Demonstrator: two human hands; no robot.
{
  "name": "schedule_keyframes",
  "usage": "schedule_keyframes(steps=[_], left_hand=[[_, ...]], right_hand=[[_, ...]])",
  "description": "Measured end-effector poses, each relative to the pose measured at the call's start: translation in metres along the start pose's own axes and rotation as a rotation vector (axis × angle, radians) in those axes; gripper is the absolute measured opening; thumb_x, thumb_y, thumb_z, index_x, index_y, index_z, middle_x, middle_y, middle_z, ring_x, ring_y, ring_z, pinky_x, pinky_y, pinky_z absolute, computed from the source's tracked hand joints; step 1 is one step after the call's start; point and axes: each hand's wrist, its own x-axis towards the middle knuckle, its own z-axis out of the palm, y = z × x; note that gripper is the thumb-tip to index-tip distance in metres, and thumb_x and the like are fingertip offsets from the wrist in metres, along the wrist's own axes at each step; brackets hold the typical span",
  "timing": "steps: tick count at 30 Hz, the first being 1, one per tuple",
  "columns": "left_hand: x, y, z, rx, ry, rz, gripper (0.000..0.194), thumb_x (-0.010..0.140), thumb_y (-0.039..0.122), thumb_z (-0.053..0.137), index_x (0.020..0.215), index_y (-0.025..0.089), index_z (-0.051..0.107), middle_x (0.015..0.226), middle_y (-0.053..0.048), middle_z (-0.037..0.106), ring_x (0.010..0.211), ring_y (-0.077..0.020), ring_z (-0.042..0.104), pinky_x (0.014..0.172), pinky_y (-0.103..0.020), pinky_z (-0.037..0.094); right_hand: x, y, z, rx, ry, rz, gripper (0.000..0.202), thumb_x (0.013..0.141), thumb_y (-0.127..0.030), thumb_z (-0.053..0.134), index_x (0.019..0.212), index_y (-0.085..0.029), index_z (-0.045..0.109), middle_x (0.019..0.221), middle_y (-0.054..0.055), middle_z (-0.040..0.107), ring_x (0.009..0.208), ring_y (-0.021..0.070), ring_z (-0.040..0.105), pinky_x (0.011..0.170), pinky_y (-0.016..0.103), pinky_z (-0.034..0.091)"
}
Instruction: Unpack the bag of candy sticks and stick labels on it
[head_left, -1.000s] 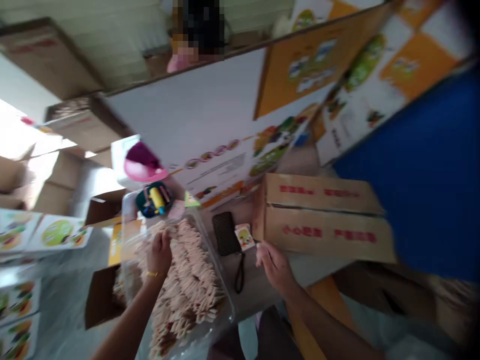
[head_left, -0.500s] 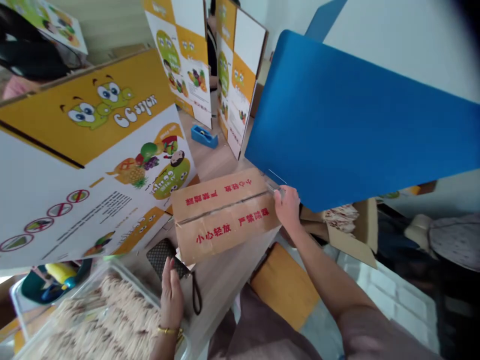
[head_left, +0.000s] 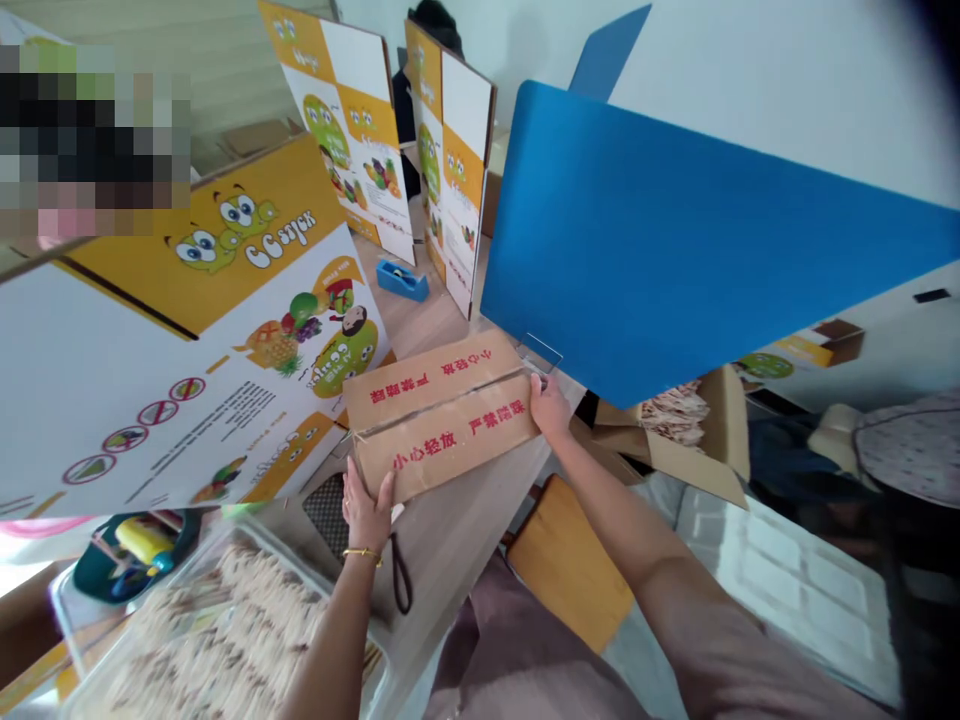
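Observation:
A brown cardboard box (head_left: 431, 440) with red Chinese lettering and a taped seam lies on the wooden table. My left hand (head_left: 369, 508), a gold bracelet at its wrist, grips the box's near left corner, thumb on the front and fingers along the left end. At the opposite end, my right hand (head_left: 551, 408) is closed on the right edge. Partly behind my left hand is a dark patterned wallet (head_left: 324, 515) with a wrist strap. Just past the right end of the box, a small clear rectangular piece (head_left: 544, 350) leans by the blue panel.
A large printed carton (head_left: 292, 360) stands on the left, with a blue tape dispenser (head_left: 403, 280) beyond. A blue panel (head_left: 675, 240) rises at right. Clear tub (head_left: 262, 545) and open carton (head_left: 731, 430) hold bundled sticks. A wooden stool (head_left: 574, 560) is below the table edge.
My left hand has moved from over the wallet up to the box's left corner and taken hold of it. The right hand stays at the right end.

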Motion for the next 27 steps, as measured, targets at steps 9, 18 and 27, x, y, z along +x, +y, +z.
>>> schedule_keyframes(steps=[9,18,27], left_hand=[[-0.004,0.006,0.001,0.048,0.013,-0.038,0.088,0.094,0.054,0.048,0.163,0.009,0.016,0.165,-0.026,0.031,0.155,-0.0364,0.027,0.125,-0.057,0.021],[-0.008,0.013,0.001,0.046,-0.005,-0.04,0.083,0.097,0.053,0.042,0.164,0.015,0.01,0.167,-0.021,0.03,0.157,-0.0326,0.024,0.125,-0.061,0.009],[-0.009,0.005,0.008,-0.013,0.027,-0.036,0.083,0.097,0.054,0.038,0.163,0.013,0.01,0.163,-0.022,0.038,0.157,-0.0314,0.025,0.126,-0.061,0.006]], right_hand=[[0.0,0.002,0.001,0.035,-0.025,0.02,0.054,0.105,-0.053,0.032,0.125,-0.013,0.062,0.109,0.019,0.071,0.099,0.0315,0.066,0.087,0.041,0.044],[-0.004,-0.003,-0.003,0.01,-0.011,0.02,0.054,0.106,-0.052,0.03,0.125,-0.012,0.061,0.116,0.019,0.07,0.105,0.0292,0.065,0.088,0.037,0.044],[-0.002,0.0,-0.003,0.047,-0.031,-0.014,0.054,0.103,-0.051,0.031,0.118,-0.011,0.063,0.116,0.023,0.069,0.106,0.0338,0.064,0.091,0.044,0.045]])
